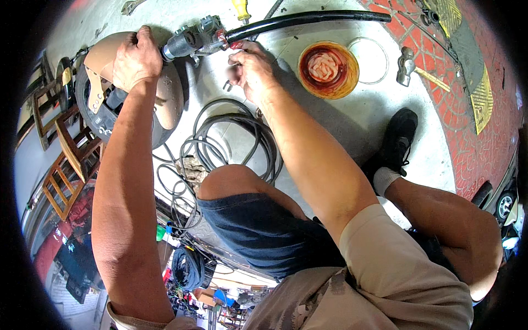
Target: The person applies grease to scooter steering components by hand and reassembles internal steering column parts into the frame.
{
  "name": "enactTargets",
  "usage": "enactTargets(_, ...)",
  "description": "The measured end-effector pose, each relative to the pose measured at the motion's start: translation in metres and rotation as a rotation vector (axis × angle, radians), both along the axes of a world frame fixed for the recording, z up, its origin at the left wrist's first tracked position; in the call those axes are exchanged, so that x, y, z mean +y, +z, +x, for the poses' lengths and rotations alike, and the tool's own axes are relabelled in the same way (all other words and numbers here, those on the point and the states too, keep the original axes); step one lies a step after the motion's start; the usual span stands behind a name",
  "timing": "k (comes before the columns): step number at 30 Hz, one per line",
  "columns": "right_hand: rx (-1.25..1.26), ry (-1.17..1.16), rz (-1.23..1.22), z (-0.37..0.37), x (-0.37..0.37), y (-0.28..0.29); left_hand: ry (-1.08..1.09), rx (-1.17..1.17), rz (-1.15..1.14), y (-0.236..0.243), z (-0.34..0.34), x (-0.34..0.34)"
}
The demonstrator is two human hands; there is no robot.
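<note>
Floor: I see pale concrete [352, 121] under everything, with red patterned paving [473, 126] and a yellow strip [487, 99] along its right side.
Body: my view is crowded by a bent knee in dark shorts [258, 231] and a black shoe with white sock [399, 140]; they cover the floor below the work.
Tank: a tan rounded tank [170, 102] lies at upper left on a dark wheel [93, 118]; I cannot tell what is beneath it.
Cable: a coil of grey cable [236, 137] lies just beside the tank, partly hidden by the right forearm and the knee.
Hose: a black hose [308, 19] runs from the top right into the fitting.
Chairs: wooden frames [66, 165] stand at the far left edge.
Bowl: an orange round bowl [328, 70] with a reddish rag inside sits right of the hands, and a clear ring [369, 60] lies touching its far side.
Left hand: I see the left hand [135, 58] pressed on the tank's top, fingers curled over its edge.
Right hand: the right hand [253, 69] has fingers pinched together just below the fitting; what they hold is blurred.
Fitting: the grey metal valve fitting [192, 39] sticks out of the tank between the two hands.
Small parts: a metal tap piece [406, 65] lies near the paving, a yellow screwdriver handle [241, 8] at the top.
</note>
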State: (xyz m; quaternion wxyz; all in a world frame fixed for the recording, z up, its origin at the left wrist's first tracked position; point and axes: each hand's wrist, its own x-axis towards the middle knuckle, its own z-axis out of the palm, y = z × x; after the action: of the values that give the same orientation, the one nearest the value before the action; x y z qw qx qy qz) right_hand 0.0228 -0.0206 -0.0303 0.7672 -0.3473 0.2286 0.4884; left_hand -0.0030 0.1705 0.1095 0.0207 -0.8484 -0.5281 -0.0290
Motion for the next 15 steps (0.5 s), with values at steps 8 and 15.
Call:
enactTargets(8, -0.066, 0.085, -0.015, 0.01, 0.002, 0.002, -0.007, -0.022, -0.003, 0.001, 0.003, -0.004)
enactTargets(15, -0.033, 0.078, -0.003, 0.008, -0.003, 0.005, 0.003, -0.01, 0.012, 0.001, 0.001, -0.002)
